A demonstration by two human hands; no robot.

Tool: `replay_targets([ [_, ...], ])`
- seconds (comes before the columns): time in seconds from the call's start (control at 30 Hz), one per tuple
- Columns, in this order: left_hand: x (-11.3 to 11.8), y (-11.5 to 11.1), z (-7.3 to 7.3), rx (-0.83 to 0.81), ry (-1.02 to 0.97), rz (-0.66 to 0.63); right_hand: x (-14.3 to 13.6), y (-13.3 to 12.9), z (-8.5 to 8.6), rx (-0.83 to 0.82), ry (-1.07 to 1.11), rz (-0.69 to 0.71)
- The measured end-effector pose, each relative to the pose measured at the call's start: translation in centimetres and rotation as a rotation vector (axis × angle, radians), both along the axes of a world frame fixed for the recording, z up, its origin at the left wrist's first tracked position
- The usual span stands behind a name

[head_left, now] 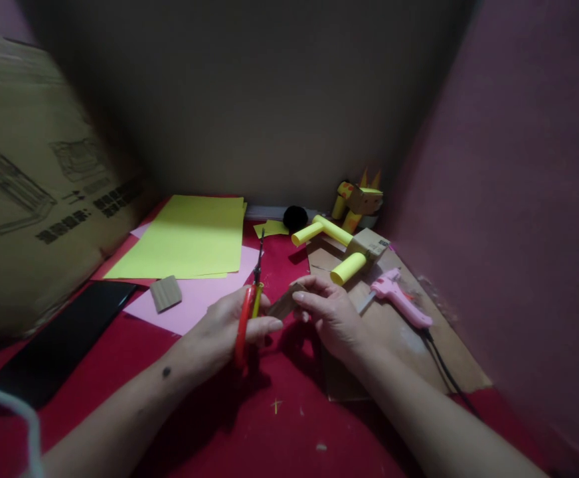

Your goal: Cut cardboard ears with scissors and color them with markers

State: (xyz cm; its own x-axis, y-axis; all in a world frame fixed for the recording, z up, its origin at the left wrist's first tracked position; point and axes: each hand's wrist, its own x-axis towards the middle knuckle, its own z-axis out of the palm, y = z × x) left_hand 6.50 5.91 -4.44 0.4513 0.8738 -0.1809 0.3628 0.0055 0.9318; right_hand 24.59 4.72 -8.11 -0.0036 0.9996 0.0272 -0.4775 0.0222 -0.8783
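My left hand (222,325) is closed around a pair of scissors (244,325) with red and yellow handles. Their dark blades point away from me, toward the back of the table. Between my two hands is a small piece of corrugated cardboard (284,304), pinched at its right end by the thumb and fingers of my right hand (333,317). Its left end reaches my left fingers; whether they grip it too is hard to see. Another small cardboard piece (166,294) lies to the left, on pink paper (202,302).
Yellow sheets (184,239) lie at back left, near a dark flat panel (65,338). On a cardboard sheet (394,352) at right rest a pink glue gun (399,299) and a cardboard box with yellow tubes (352,265). Behind stand a small cardboard animal (362,199) and a black pompom (295,218).
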Motion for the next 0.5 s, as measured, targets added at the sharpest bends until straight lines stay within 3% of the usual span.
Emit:
replay_targets([
  [0.13, 0.50, -0.01, -0.16, 0.011, -0.118, 0.034, -0.09, 0.10, -0.02, -0.033, 0.029, 0.009],
  [0.33, 0.27, 0.48, -0.91, 0.018, -0.312, 0.184, -0.26, -0.42, -0.15, -0.041, -0.092, 0.088],
  [0.5, 0.22, 0.53, -0.83, 0.030, -0.336, 0.211, -0.40, -0.71, -0.03, -0.039, -0.152, 0.165],
])
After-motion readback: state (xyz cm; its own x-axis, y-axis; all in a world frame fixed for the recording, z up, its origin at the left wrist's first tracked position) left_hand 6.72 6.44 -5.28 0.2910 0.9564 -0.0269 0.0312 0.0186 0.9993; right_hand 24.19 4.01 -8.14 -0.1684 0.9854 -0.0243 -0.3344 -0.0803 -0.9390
